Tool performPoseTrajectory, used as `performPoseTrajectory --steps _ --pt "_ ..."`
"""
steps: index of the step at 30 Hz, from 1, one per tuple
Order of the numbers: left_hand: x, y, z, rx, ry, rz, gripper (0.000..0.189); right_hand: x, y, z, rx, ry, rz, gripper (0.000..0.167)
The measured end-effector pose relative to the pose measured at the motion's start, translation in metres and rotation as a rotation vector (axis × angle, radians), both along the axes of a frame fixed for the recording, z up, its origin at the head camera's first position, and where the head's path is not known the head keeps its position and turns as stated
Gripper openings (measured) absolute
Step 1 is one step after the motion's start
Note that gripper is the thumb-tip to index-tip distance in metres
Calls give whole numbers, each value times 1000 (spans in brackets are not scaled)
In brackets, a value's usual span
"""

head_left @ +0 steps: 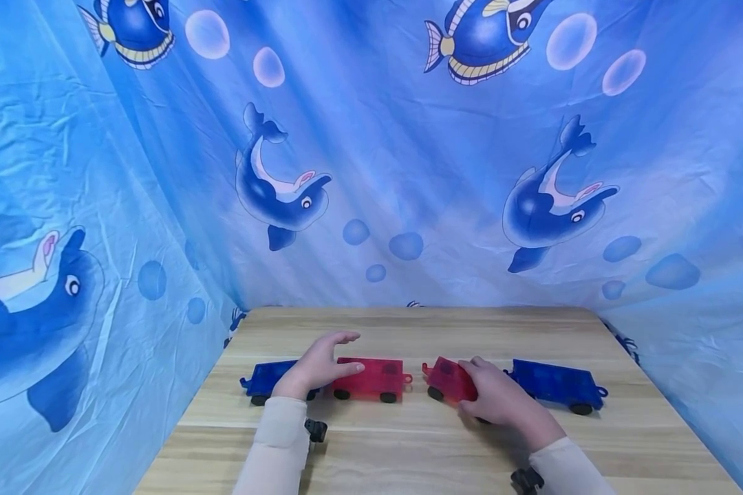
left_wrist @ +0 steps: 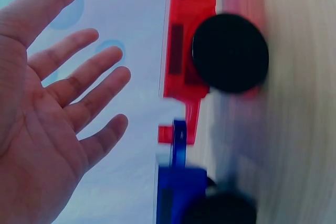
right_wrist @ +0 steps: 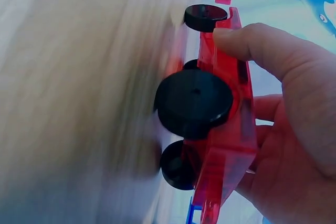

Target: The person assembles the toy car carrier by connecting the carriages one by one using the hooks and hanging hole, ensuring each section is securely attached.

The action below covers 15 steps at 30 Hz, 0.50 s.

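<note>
My right hand (head_left: 495,393) grips a see-through red toy train car (right_wrist: 231,114), thumb on its near side and fingers behind. This car sits at an angle, its hook end toward the other red car (head_left: 371,379), with a gap between them. My left hand (head_left: 318,366) hovers by that left red car with fingers spread, apart from it in the left wrist view. There, the red car's hook passes through the ring of a blue car (left_wrist: 181,192). To the right of my right hand stands another blue car (head_left: 557,382), its hook end partly behind the hand.
The cars stand in a row across a wood-grain table (head_left: 408,447). A blue sea-print curtain (head_left: 371,172) hangs behind the table and along both sides. Each wrist wears a small black camera (head_left: 316,430).
</note>
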<state>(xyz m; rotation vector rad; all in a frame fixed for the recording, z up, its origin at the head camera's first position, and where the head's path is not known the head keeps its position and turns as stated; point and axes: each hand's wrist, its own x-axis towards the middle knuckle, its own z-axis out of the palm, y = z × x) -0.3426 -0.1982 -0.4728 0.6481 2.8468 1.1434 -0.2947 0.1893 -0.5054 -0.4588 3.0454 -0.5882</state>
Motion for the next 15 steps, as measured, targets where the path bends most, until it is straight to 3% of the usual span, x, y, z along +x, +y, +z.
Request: performPoseTrajectory --steps 10,15 --pt "-2 30 -7 39 33 -29 63 -7 -11 4 -5 13 7 90" --pt "-1 38 -12 18 -3 -46 70 -11 -15 5 -1 -8 -23 88"
